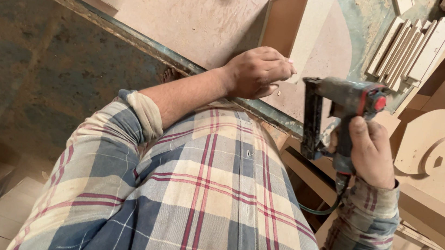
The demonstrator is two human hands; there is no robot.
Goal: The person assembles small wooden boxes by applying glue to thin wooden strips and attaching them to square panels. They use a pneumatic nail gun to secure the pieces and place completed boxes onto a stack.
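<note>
We hold the pneumatic nail gun (pixel 343 117) in our right hand (pixel 372 153), fingers wrapped shut around its handle, its dark magazine running upright at the left of the tool; our left hand (pixel 257 71) presses closed on the pale board strip (pixel 310 27) on the table (pixel 200 14); the strip lies just left and far of the gun, its long axis running away from us; the left hand is nearer it; a row of cut slats (pixel 409 48) lies far right; no labels show.

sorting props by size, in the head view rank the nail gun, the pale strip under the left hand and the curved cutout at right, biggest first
1. Curved cutout, partly cut off by the frame.
2. Nail gun and pale strip: look alike; the gun sits nearer the camera, so unranked.
</note>
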